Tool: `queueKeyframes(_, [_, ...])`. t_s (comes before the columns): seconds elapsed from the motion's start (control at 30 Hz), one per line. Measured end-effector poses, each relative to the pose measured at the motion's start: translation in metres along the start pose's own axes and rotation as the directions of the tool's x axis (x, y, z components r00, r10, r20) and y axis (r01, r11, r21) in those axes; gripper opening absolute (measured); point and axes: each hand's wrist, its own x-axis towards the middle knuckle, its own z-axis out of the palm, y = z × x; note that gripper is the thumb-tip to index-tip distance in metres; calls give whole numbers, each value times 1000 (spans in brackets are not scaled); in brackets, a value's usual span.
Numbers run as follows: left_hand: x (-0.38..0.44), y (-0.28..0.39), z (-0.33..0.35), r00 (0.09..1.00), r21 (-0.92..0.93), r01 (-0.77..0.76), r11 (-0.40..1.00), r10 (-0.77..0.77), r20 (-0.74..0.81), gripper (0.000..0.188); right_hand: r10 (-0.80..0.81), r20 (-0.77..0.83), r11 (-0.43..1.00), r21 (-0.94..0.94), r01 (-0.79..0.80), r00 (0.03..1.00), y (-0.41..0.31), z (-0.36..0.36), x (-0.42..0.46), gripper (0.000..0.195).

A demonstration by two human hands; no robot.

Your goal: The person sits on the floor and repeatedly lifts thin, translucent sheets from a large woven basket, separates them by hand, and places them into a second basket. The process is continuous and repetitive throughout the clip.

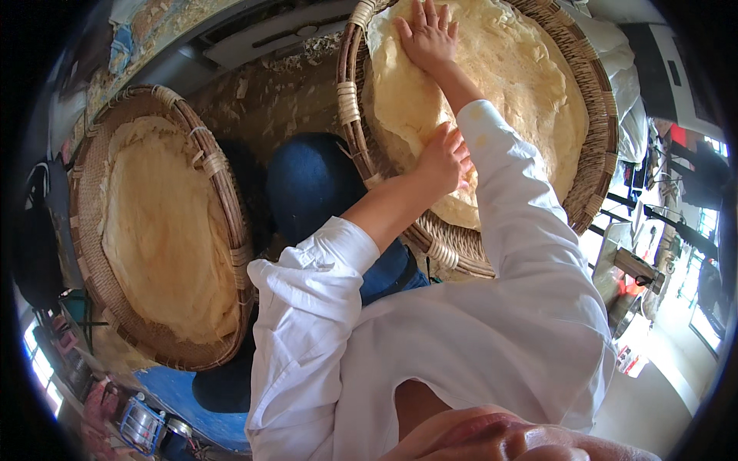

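Note:
A pale tan, soft, wrinkled mass like dough [507,75] spreads across a large round wicker basket [599,132] at the upper right. Near its far left side, my right hand [429,37] lies palm down on it, fingers spread. My left hand [444,158] rests on the same mass nearer to me, its fingers bent against the surface; their undersides are hidden. A raised, folded edge of the mass runs between the two hands. To the left, a second wicker basket [222,167] holds a similar flattened pale mass [161,225], which neither hand touches.
My knee in blue trousers [314,178] stands between the baskets. Brown, debris-strewn ground [271,104] lies beyond it. Clear plastic sheeting [628,98] hangs beside the right basket. A blue surface [190,397] and a blue-framed metal container [141,423] are at the lower left.

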Motion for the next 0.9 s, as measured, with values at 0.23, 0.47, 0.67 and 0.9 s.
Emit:
queueKeyframes(0.23, [-30,19,-49,985,-16,109,994,-110,-134,63,-170,98,985,25,168,981,7,-38,-2,66])
queueKeyframes(0.47, [-67,32,-80,920,-53,337,940,-317,229,68,-244,279,944,-150,294,929,-7,-62,-126,68])
queueKeyframes(0.67, [-70,36,-78,954,3,299,954,-299,24,46,-303,39,951,-49,304,952,-13,-42,-142,66])
queueKeyframes(0.9, [-169,33,-135,914,-250,105,963,-193,-358,30,-247,304,961,-43,272,920,-36,-99,-138,63])
